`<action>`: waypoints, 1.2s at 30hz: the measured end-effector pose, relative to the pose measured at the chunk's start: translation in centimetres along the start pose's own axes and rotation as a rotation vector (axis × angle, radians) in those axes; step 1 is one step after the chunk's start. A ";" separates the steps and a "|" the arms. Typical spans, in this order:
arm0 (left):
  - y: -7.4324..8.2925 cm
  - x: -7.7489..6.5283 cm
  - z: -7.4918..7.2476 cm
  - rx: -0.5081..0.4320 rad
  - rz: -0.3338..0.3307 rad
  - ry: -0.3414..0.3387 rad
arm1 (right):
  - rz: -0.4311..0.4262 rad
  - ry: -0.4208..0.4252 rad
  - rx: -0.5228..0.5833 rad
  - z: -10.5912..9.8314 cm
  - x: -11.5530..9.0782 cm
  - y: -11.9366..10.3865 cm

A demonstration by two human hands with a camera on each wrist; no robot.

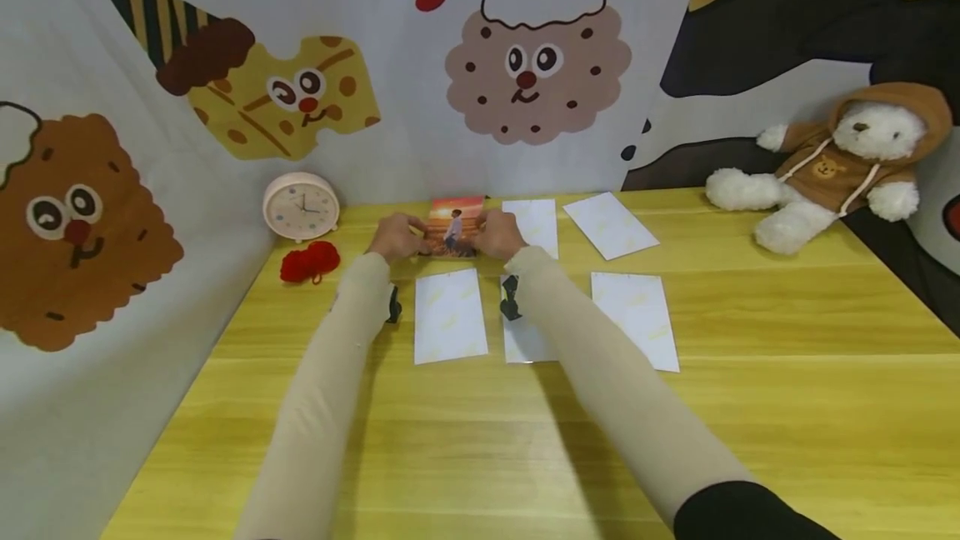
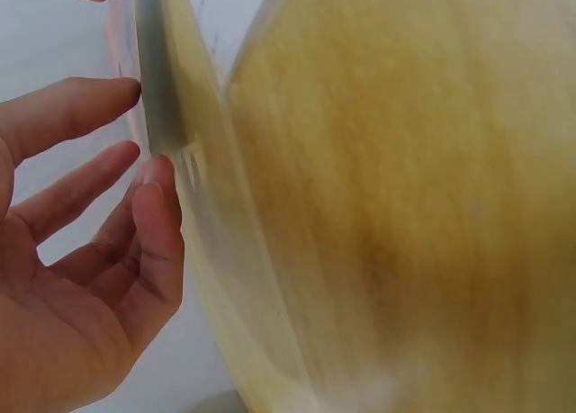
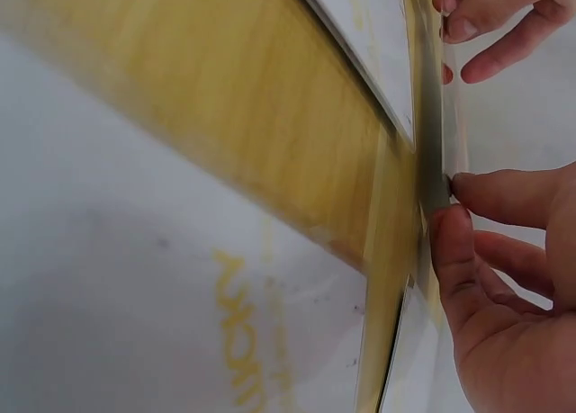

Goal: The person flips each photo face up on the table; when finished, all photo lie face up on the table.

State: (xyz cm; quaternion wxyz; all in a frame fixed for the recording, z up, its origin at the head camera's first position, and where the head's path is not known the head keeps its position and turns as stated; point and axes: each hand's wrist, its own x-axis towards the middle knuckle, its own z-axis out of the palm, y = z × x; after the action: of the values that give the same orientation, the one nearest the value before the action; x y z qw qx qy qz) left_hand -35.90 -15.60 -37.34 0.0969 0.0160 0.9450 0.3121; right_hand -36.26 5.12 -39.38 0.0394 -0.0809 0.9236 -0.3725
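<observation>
A colour photo print [image 1: 454,229] of a seated figure under an orange sky is at the table's far edge, picture side up. My left hand [image 1: 396,237] pinches its left edge, and my right hand [image 1: 501,234] pinches the right edge. In the left wrist view, thumb and fingers of the left hand [image 2: 85,251] meet the thin edge of the print. The right wrist view has the right thumb and forefinger [image 3: 504,197] at the opposite edge. Beneath my right forearm lies a white-backed print [image 1: 528,344], partly hidden.
More prints lie face down nearby: one [image 1: 450,317] in front of the photo, others [image 1: 534,223] [image 1: 611,225] to the right, and one [image 1: 637,319] nearer. A pink clock [image 1: 302,207] and red yarn [image 1: 310,262] stand left. A teddy bear [image 1: 832,165] sits at the back right.
</observation>
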 end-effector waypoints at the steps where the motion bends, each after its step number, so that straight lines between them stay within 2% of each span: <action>1: 0.0 0.1 0.1 0.011 0.000 -0.005 | -0.007 0.005 -0.014 0.1 0.1 0.1; 10: 0.1 0.0 0.4 0.043 -0.027 -0.036 | -0.066 -0.001 -0.223 0.6 0.5 -0.1; 17: 0.8 -0.5 0.6 0.082 -0.038 -0.029 | -0.053 -0.035 -0.252 0.9 0.5 -0.5; 28: 1.1 -0.2 1.2 0.132 -0.061 -0.026 | -0.082 -0.042 -0.371 0.8 -0.3 -0.8; 36: 0.6 -0.7 0.9 0.160 -0.015 -0.022 | -0.065 -0.020 -0.422 1.2 -0.1 -0.7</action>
State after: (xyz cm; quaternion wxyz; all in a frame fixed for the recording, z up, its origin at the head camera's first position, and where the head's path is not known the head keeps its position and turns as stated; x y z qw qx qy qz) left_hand -35.03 -14.63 -37.57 0.1080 0.0199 0.9658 0.2347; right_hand -35.94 3.80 -39.77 0.0185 -0.1206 0.9777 -0.1710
